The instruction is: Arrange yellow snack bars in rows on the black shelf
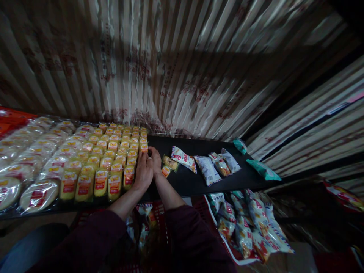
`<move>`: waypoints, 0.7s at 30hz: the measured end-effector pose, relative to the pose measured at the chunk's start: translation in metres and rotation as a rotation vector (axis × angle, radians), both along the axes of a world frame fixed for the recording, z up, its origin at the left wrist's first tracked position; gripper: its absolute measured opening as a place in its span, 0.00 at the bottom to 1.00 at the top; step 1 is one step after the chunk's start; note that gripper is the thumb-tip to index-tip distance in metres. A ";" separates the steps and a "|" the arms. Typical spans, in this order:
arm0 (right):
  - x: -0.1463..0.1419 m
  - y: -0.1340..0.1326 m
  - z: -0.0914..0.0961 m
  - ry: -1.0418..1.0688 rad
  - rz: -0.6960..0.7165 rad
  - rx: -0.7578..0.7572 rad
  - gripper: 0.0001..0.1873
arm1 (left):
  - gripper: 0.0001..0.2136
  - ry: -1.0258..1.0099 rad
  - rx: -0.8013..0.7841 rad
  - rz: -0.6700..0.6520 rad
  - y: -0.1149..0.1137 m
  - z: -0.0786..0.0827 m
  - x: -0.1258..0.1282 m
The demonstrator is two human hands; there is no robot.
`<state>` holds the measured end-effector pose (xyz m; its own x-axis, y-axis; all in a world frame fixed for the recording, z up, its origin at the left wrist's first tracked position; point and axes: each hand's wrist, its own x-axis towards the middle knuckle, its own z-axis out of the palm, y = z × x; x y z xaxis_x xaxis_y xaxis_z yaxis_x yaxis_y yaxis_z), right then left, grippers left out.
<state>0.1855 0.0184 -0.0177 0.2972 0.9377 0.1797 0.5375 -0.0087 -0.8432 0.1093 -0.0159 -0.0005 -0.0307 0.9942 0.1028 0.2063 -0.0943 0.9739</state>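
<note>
My left hand (144, 171) lies along the right side of the outermost row of small yellow packaged cakes (129, 175), its fingers stretched forward and touching the packs. Close beside it is my right hand (155, 160), its fingers bent in toward the left fingertips near a pack (143, 147). Whatever the right fingers hold, if anything, is hidden. Just right of the right hand, a yellowish clear packet (170, 163) and a small yellow cake pack (165, 171) lie loose on the black shelf (182, 182).
Large round packaged cakes (40, 195) fill the shelf's left. White snack bags (184, 159) and a teal bag (264, 170) lie to the right. Below are a red basket (212, 223) of snack bags and another basket (167, 227). Striped plastic-wrapped packages (176, 76) stand behind.
</note>
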 end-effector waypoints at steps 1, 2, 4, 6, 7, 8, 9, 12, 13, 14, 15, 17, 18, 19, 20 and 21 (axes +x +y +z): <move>0.000 0.000 -0.001 0.004 -0.008 -0.002 0.18 | 0.20 -0.005 -0.035 0.001 -0.001 0.001 0.001; 0.001 0.000 -0.002 0.013 -0.013 -0.003 0.18 | 0.20 -0.009 -0.066 0.001 -0.001 0.003 0.001; 0.002 0.001 -0.006 0.043 -0.013 0.001 0.19 | 0.21 -0.008 -0.102 -0.003 -0.003 0.007 0.001; 0.002 0.002 -0.010 0.064 -0.007 -0.005 0.19 | 0.21 0.010 -0.125 -0.012 -0.003 0.011 0.001; 0.003 0.003 -0.012 0.065 -0.007 -0.012 0.19 | 0.21 0.018 -0.132 -0.016 -0.004 0.012 0.000; 0.003 0.003 -0.013 0.060 -0.010 -0.018 0.19 | 0.21 0.024 -0.135 -0.020 -0.004 0.013 0.000; 0.003 0.004 -0.015 0.053 -0.014 -0.024 0.19 | 0.21 0.027 -0.135 -0.022 -0.004 0.014 -0.001; 0.004 0.006 -0.018 0.043 -0.024 -0.017 0.19 | 0.21 0.022 -0.135 -0.021 -0.005 0.013 -0.001; 0.004 0.006 -0.018 0.042 -0.023 -0.009 0.19 | 0.21 0.017 -0.138 -0.019 -0.005 0.013 -0.001; 0.004 0.005 -0.018 0.039 -0.019 0.001 0.19 | 0.22 0.011 -0.140 -0.015 -0.005 0.012 0.000; 0.005 0.005 -0.018 0.036 -0.013 0.011 0.19 | 0.22 0.008 -0.141 -0.014 -0.006 0.012 0.000; 0.005 0.005 -0.018 0.030 0.000 0.023 0.20 | 0.22 0.016 -0.139 -0.012 -0.006 0.011 0.001; 0.005 0.005 -0.017 0.030 0.005 0.022 0.20 | 0.22 0.024 -0.136 -0.008 -0.007 0.010 0.002; 0.005 0.005 -0.016 0.033 0.011 0.017 0.20 | 0.23 0.029 -0.131 -0.005 -0.007 0.010 0.002; 0.005 0.005 -0.016 0.039 0.016 0.012 0.20 | 0.23 0.028 -0.124 -0.001 -0.007 0.009 0.002; 0.004 0.005 -0.015 0.046 0.021 0.009 0.20 | 0.23 0.021 -0.116 0.004 -0.007 0.008 0.002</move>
<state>0.1896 0.0233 -0.0327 0.2861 0.9422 0.1744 0.4978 0.0093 -0.8672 0.1114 -0.0233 0.0079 -0.0333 0.9994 -0.0120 0.2271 0.0192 0.9737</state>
